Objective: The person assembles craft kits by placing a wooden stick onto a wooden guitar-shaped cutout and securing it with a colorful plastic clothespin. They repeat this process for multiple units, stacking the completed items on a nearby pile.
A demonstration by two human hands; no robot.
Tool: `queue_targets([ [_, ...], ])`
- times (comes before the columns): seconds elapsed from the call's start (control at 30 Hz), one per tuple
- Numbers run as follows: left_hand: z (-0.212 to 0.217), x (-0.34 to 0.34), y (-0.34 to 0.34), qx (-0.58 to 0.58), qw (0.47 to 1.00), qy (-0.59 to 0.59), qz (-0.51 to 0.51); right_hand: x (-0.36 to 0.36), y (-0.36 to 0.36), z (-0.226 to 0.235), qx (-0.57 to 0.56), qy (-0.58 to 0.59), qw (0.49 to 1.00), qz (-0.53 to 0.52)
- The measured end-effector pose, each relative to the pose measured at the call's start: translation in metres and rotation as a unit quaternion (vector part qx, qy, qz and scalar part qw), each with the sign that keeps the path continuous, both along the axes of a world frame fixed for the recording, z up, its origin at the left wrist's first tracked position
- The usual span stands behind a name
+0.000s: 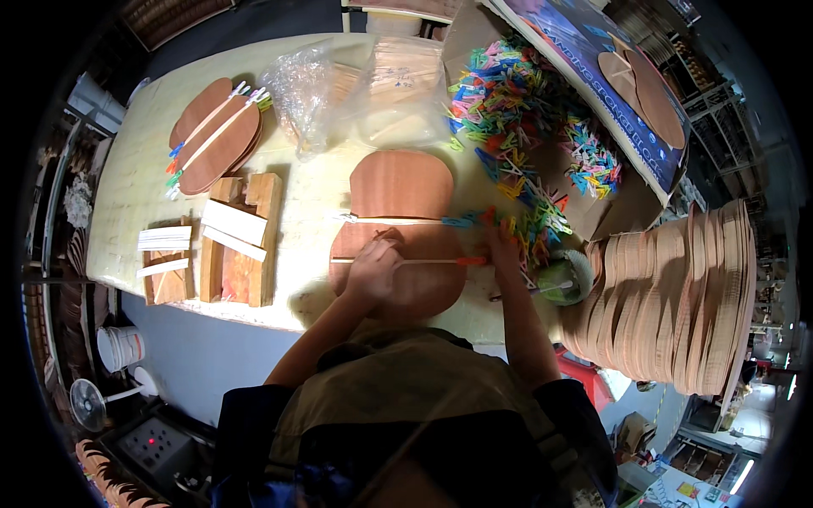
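Observation:
In front of me lies a thin reddish-brown wooden instrument plate [402, 182], waisted like a small guitar. Two pale wooden strips cross it: an upper strip [398, 221] at the waist and a lower strip [428, 262] over the wide part. A white clothespin [345, 218] and a blue clothespin [457, 223] grip the upper strip's ends; a red-orange clothespin [472, 262] is at the lower strip's right end. My left hand [377, 264] presses on the plate across the lower strip, fingers bunched. My right hand [503, 250] reaches into loose clothespins [542, 222], its fingertips partly hidden.
A green-rimmed pot [566, 278] stands beside my right forearm, near a tall stack of wooden plates [665, 296]. Clipped plates [222, 144] lie back left, behind wooden blocks [264, 241] bearing white strips. Plastic bags [398, 93] and an open cardboard box [631, 207] are farther back.

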State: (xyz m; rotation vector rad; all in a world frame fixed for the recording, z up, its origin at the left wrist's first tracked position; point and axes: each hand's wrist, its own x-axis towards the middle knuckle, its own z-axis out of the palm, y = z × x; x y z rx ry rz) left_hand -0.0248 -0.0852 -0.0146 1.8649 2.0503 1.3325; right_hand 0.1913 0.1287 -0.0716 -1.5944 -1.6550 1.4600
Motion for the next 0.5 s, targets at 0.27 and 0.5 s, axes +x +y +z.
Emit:
queue_targets([
  [0.27, 0.002, -0.005, 0.001, 0.008, 0.999, -0.013, -0.034, -0.074, 0.035, 0.036, 0.115, -0.344, 0.921, 0.144],
  [0.5, 0.004, -0.001, 0.001, 0.035, 0.999, -0.012, -0.013, -0.061, 0.043, 0.030, 0.312, -0.376, 0.849, 0.201],
])
